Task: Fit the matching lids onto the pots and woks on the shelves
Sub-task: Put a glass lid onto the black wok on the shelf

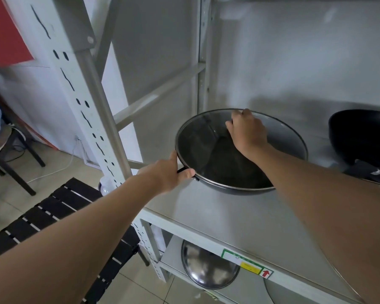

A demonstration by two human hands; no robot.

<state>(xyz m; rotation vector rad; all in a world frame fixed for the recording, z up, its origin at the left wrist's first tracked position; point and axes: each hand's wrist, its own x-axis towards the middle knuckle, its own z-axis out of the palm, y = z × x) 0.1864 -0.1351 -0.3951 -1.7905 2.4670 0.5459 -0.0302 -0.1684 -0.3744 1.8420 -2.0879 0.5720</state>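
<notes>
A dark wok stands on the steel shelf with a glass lid lying over its rim. My right hand rests on top of the lid, fingers closed over its middle, where the knob is hidden. At the wok's left edge my left hand grips the small black side handle, thumb against the rim. A second black wok sits uncovered at the right. On the shelf below lies a shiny steel lid.
A perforated white upright and a diagonal brace frame the shelf on the left. A black slatted bench stands on the tiled floor below left, with a chair further left. Another round steel edge shows at the lower shelf's right.
</notes>
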